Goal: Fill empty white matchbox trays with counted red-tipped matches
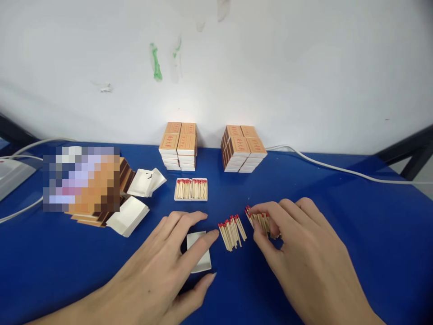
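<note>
My left hand (169, 257) is spread over an empty white matchbox tray (203, 264), with the index finger across it and nothing gripped. Just right of that finger, a loose group of red-headed matches (232, 232) lies on the table. My right hand (297, 248) curls round a second bunch of matches (262, 223), its index finger and thumb against them; part of this bunch is hidden under the fingers. Behind the hands, two filled matchbox trays (191, 189) stand side by side, red heads pointing away from me.
Two stacks of closed matchboxes, a left one (178, 146) and a right one (243, 149), stand by the wall. Leftward lie white trays (128, 216) beside brown matchbox sleeves (91, 219), partly blurred. A white cable (324, 167) crosses the blue table (379, 234).
</note>
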A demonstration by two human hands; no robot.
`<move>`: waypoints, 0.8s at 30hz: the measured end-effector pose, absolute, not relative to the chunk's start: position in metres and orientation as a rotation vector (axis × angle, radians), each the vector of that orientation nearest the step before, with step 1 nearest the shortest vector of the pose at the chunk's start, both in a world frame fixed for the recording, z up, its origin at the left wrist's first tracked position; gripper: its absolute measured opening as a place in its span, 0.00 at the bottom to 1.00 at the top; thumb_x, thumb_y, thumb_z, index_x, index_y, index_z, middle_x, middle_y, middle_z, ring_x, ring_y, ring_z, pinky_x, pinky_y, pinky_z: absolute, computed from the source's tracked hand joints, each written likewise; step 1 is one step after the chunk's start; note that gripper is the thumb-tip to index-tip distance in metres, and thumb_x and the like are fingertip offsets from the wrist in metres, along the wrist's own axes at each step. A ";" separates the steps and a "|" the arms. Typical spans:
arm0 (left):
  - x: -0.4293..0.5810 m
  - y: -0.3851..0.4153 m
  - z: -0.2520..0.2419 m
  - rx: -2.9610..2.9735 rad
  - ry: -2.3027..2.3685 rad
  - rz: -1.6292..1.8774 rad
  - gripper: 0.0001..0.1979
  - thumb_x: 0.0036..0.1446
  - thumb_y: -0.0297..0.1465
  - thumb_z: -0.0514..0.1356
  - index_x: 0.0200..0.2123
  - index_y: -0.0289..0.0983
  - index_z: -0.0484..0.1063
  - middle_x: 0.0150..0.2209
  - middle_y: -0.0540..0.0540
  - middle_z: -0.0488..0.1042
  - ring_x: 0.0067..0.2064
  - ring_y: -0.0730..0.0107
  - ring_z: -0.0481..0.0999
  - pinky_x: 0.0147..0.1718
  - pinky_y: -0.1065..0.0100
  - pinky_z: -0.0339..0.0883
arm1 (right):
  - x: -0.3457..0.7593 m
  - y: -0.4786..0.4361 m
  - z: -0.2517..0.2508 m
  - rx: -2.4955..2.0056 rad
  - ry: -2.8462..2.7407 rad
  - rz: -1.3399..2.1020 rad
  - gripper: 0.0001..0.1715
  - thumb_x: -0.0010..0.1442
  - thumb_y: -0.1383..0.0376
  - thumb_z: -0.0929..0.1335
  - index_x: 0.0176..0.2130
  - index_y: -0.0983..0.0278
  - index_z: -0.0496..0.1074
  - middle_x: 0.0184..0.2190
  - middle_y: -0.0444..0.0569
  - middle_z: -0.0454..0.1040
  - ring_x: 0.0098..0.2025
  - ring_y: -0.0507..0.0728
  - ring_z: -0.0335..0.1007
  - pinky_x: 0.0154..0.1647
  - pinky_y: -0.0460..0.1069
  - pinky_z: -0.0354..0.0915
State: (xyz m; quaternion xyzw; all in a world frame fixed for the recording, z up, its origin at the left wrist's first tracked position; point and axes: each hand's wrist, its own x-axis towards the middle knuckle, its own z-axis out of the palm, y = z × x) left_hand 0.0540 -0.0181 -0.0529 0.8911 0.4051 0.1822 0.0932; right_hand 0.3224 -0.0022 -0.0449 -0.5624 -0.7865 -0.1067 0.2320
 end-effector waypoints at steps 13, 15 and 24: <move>0.054 -0.019 -0.054 2.625 1.197 0.536 0.25 0.75 0.32 0.61 0.72 0.44 0.71 0.71 0.37 0.69 0.68 0.47 0.71 0.63 0.45 0.80 | 0.322 -0.002 -0.045 -1.577 -2.174 -0.297 0.10 0.74 0.70 0.65 0.44 0.60 0.76 0.32 0.49 0.74 0.38 0.65 0.64 0.40 0.59 0.62; 0.054 -0.019 -0.053 2.624 1.201 0.536 0.25 0.75 0.33 0.61 0.72 0.45 0.71 0.71 0.37 0.69 0.69 0.47 0.71 0.64 0.45 0.80 | 0.322 -0.002 -0.045 -1.584 -2.179 -0.291 0.10 0.74 0.70 0.65 0.44 0.60 0.76 0.32 0.49 0.74 0.38 0.65 0.64 0.40 0.59 0.61; 0.054 -0.019 -0.054 2.616 1.201 0.538 0.24 0.76 0.32 0.61 0.72 0.45 0.71 0.71 0.37 0.69 0.68 0.47 0.71 0.64 0.45 0.79 | 0.323 -0.003 -0.045 -1.582 -2.161 -0.282 0.09 0.76 0.67 0.66 0.44 0.60 0.76 0.33 0.49 0.75 0.38 0.65 0.65 0.41 0.59 0.61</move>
